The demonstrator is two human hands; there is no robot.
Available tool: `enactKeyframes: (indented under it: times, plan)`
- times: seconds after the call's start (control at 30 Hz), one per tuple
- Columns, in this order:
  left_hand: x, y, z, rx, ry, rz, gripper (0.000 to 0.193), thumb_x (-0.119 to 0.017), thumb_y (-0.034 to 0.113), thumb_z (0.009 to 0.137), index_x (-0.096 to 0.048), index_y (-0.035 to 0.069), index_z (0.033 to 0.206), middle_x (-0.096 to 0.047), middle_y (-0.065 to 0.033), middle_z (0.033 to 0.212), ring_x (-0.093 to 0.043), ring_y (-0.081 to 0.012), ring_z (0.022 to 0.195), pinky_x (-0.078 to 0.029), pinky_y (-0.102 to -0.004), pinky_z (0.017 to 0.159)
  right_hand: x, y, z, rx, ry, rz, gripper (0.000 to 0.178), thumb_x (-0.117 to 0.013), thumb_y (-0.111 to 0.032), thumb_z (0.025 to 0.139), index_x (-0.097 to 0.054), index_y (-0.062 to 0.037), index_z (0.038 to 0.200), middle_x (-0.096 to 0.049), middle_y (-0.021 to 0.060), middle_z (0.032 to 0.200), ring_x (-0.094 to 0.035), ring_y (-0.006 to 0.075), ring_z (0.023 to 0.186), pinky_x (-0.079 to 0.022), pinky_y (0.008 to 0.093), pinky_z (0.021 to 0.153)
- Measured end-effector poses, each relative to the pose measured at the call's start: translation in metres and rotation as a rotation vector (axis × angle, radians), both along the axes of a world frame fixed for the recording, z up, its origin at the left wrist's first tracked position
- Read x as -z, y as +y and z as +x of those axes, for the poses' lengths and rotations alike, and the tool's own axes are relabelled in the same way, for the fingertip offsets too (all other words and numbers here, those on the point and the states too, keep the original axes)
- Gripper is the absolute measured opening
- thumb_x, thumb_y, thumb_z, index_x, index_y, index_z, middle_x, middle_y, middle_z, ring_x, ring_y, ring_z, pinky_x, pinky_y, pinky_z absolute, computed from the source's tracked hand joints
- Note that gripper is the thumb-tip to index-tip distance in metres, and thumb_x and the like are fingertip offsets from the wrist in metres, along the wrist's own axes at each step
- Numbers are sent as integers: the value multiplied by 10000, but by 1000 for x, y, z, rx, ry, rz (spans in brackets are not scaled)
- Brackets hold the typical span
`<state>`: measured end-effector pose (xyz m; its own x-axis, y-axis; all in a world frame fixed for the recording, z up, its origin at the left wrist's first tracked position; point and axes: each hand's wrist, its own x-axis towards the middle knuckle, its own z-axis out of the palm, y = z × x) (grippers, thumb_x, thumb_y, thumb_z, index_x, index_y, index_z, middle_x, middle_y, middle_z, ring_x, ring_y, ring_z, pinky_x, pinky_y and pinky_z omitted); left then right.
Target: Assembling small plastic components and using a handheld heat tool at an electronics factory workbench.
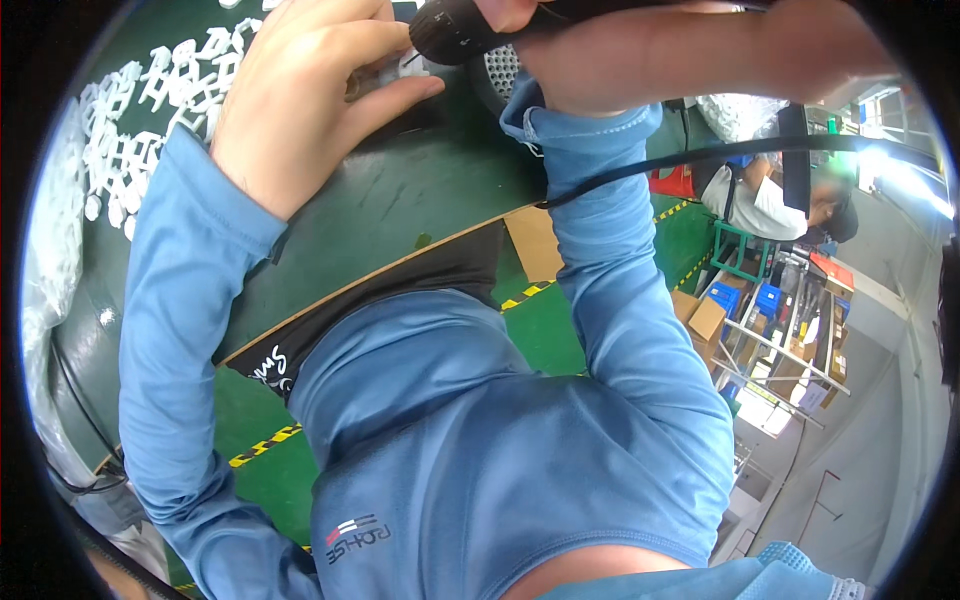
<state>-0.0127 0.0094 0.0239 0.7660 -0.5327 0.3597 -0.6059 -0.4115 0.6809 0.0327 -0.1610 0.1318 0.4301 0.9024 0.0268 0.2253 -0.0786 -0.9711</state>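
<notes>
My left hand [300,95] rests on the dark green table [400,200] near the top of the view, its thumb and fingers pinched on a small white part [392,70]. My right hand [600,40] is closed around a black corded power tool [455,28], whose tip points down at the white part. A black cable [660,160] runs from the tool to the right across my blue sleeve. A round perforated grey piece [503,68] lies just below the tool.
Many small white parts [150,110] are spread over the table's left side, beside a clear plastic bag [45,260]. At the right a seated person [770,200] works by metal racks holding blue bins [765,300] and cardboard boxes. The green floor carries yellow-black tape.
</notes>
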Motion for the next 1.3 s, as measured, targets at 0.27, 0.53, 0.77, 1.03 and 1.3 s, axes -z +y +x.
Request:
enactKeyframes:
  times: [0.27, 0.53, 0.77, 1.03, 1.3]
  plan:
    - [43, 4, 7, -43, -252, -69, 316, -840, 135, 723, -577, -30, 778, -597, -157, 903, -566, -333, 864, -459, -388, 753, -12, -16, 28, -74, 13, -92, 652, -778, -218, 838, -422, -39, 1354, -632, 161, 844, -619, 236, 708, -529, 350, 670]
    - [40, 1, 7, -65, -308, -124, 308, -848, 161, 725, -656, -32, 870, -638, -157, 942, -605, -327, 917, -487, -382, 802, -7, -16, 27, -112, 39, -63, 617, -764, -204, 850, -424, -33, 1336, -630, 164, 839, -618, 236, 705, -529, 347, 667]
    - [39, 2, 3, -56, -163, -139, 328, -856, 173, 724, -668, -29, 902, -649, -163, 948, -625, -323, 893, -504, -376, 787, -7, -80, 81, -107, 65, -5, 566, -739, -200, 867, -429, -23, 1306, -625, 168, 825, -611, 234, 695, -525, 341, 657]
    - [43, -2, 6, -69, -262, -130, 288, -847, 155, 733, -680, -16, 893, -655, -142, 942, -616, -304, 948, -490, -373, 823, 6, -24, 36, -131, 110, 60, 509, -711, -196, 886, -435, -11, 1272, -619, 172, 810, -604, 232, 682, -521, 333, 644]
    - [40, 2, 4, -79, -203, -113, 279, -843, 154, 739, -683, -8, 900, -655, -140, 950, -618, -302, 951, -491, -372, 823, 16, -2, 16, -144, 154, 143, 454, -682, -192, 905, -440, 0, 1237, -613, 176, 794, -597, 230, 670, -517, 326, 632]
